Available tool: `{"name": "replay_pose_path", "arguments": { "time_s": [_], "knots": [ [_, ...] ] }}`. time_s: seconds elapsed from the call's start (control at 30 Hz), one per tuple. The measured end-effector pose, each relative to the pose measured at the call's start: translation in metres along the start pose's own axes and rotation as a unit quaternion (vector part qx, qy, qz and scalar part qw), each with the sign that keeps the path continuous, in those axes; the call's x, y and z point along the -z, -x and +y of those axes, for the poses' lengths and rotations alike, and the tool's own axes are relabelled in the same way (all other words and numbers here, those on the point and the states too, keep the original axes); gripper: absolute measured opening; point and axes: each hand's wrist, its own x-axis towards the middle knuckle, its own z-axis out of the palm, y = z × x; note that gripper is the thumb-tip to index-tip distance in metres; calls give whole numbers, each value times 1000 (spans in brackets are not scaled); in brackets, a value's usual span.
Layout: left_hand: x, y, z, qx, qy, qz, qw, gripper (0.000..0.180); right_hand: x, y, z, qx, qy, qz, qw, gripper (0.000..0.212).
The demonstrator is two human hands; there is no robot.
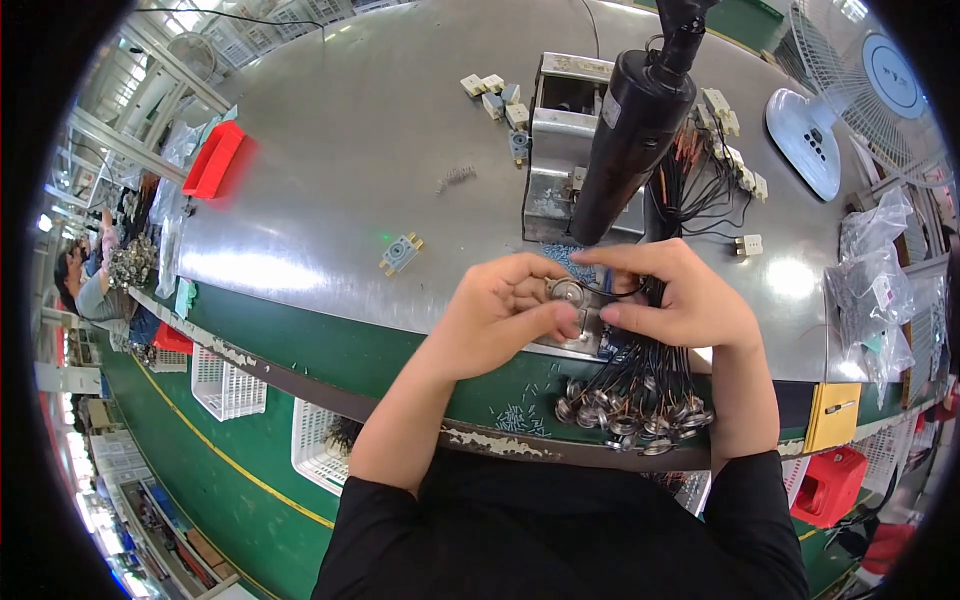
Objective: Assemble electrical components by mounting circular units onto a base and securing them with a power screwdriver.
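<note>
Between my hands is a round metal part (567, 292) with a black cable (627, 293) running from it. The fingers of my left hand (505, 310) are closed around this part from the left. My right hand (690, 295) pinches the cable just to the right; its fingertips partly hide it. Both hands are over a small metal plate (575, 343) at the bench's near edge. Beyond them lies a pile of small bluish screws (563, 258), below a black cylindrical powered screwdriver (635, 130) and its metal fixture (547, 190).
A bundle of cables with round metal ends (640, 410) lies under my right wrist, beside scattered screws (518, 420). White connectors with cables (735, 155) lie right of the fixture. A grey-blue plug block (401, 254), springs (456, 178), a red bin (213, 160) and a fan (815, 140) stand around.
</note>
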Motion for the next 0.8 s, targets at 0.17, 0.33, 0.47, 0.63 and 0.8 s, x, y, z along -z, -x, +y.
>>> {"name": "replay_pose_path", "arguments": {
  "time_s": [0.17, 0.33, 0.47, 0.63, 0.8],
  "knots": [
    [46, 21, 30, -118, -533, 234, 804, 58, 13, 17, 20, -18, 289, 20, 957, 30],
    [117, 36, 11, -81, -678, 299, 667, 49, 5, 12, 22, -44, 354, 11, 934, 22],
    [139, 45, 1, -42, -647, 267, 713, 39, -4, 10, 17, -58, 395, -19, 917, 22],
    [114, 52, 2, -90, -516, 208, 826, 33, -13, 12, 34, -51, 381, -47, 922, 12],
    [91, 66, 24, -134, -492, 196, 837, 37, -18, 9, 33, -34, 369, -41, 928, 12]
  ]
}}
